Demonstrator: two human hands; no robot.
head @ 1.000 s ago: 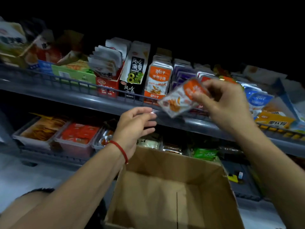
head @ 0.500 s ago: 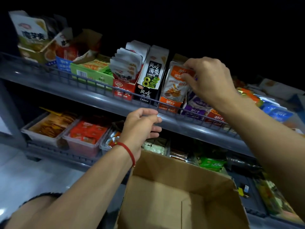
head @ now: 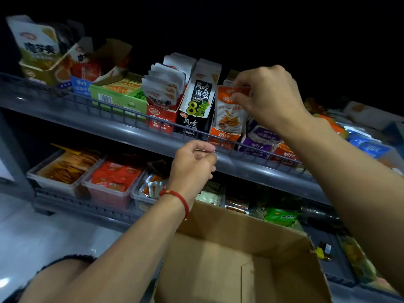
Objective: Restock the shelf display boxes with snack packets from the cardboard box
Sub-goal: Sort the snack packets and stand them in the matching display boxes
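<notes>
Head view looks up at a grey metal shelf [head: 135,136] with a low wire rail, dark room behind it swallowing everything above. On it stand open display boxes; the right hand [head: 271,99] pinches the top of an orange snack packet [head: 231,110] standing upright in the orange display box [head: 223,136], just beside a black carton [head: 196,106]. The left hand [head: 192,169], red cord at the wrist, hangs loosely curled before the rail, holding nothing I can see. Below, a lower shelf carries clear tubs [head: 109,189] of red and orange sachets. The cardboard box [head: 240,259] sits open underneath, its bottom edge cut off; its visible floor shows bare. Packets far right blur into glare, labels unreadable.
</notes>
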